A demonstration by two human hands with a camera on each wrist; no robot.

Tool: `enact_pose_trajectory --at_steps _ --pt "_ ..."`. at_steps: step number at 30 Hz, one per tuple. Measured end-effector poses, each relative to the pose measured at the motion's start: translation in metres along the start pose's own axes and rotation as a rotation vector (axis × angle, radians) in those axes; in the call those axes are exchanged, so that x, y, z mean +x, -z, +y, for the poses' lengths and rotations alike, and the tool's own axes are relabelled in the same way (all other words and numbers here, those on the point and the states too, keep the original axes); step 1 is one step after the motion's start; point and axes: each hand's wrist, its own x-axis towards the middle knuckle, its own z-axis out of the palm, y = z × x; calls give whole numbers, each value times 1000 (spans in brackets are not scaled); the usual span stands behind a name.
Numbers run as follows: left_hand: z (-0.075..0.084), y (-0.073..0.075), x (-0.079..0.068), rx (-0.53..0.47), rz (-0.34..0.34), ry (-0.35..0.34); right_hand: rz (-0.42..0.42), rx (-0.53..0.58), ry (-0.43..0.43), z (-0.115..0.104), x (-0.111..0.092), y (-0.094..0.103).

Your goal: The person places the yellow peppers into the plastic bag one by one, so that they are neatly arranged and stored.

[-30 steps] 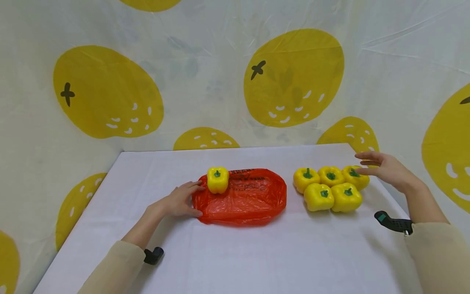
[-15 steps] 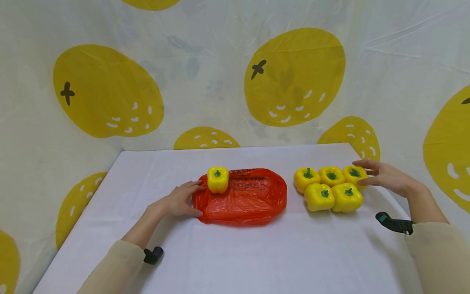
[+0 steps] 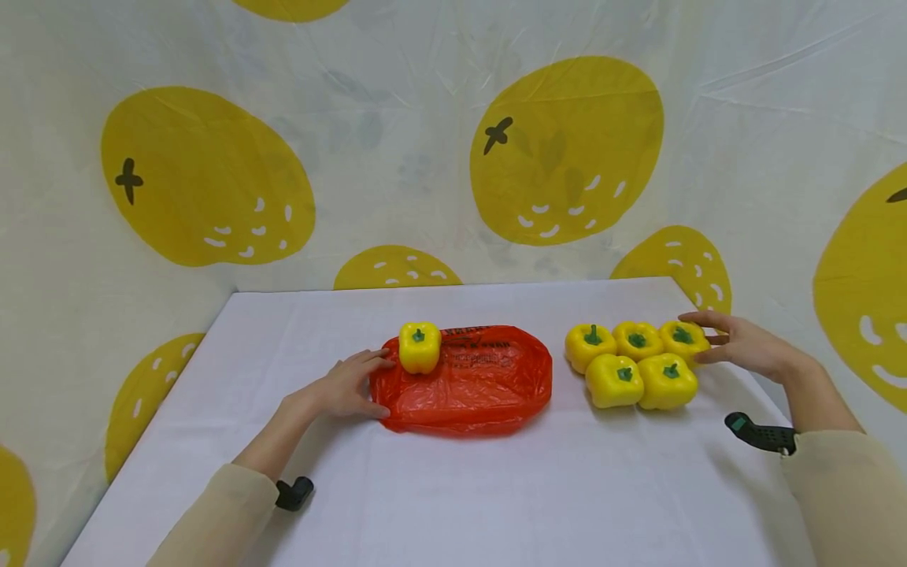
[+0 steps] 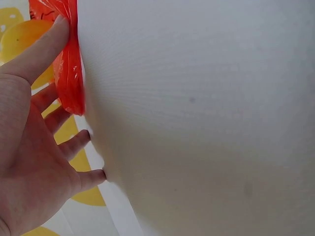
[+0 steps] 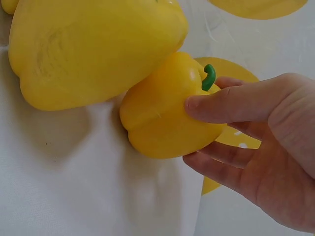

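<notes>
My right hand (image 3: 757, 348) is at the far right pepper of a group of yellow bell peppers. In the right wrist view its thumb lies along the side of this bell pepper (image 5: 165, 115), and the other fingers reach round behind and under it. A flat red plastic bag (image 3: 489, 398) with dark print lies mid-table. Another yellow bell pepper (image 3: 420, 348) stands upright on the bag's back left part. My left hand (image 3: 347, 386) rests at the bag's left end, fingers spread, thumb and fingertips on its edge; the left wrist view shows the thumb against the red plastic (image 4: 70, 73).
Several more yellow bell peppers (image 3: 614, 382) with green stems stand close together right of the bag. A white cloth (image 3: 453, 496) covers the table. Behind it hangs a pale curtain (image 3: 397, 157) with large yellow fruit prints.
My right hand has come down from above the far right pepper to its side, and its fingers now close round it. The left hand, bag and peppers have kept their places.
</notes>
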Motion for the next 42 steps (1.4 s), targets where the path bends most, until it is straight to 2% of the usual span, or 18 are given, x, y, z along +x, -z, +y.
enact_pose_trajectory --at_steps 6,14,22,28,33,42 --pt "-1 0 0 1 0 2 1 -38 10 1 -2 1" --pt "-3 -1 2 0 1 6 13 -34 -6 4 -5 -2" --pt "-7 -2 1 10 6 3 33 -55 15 4 -5 -4" --pt "-6 -3 2 10 3 -2 64 -92 23 2 -9 1" --pt "-5 -3 3 14 -4 12 99 -110 3 -4 -10 8" --pt "-8 -4 2 16 6 -7 134 -111 -39 -17 -12 20"
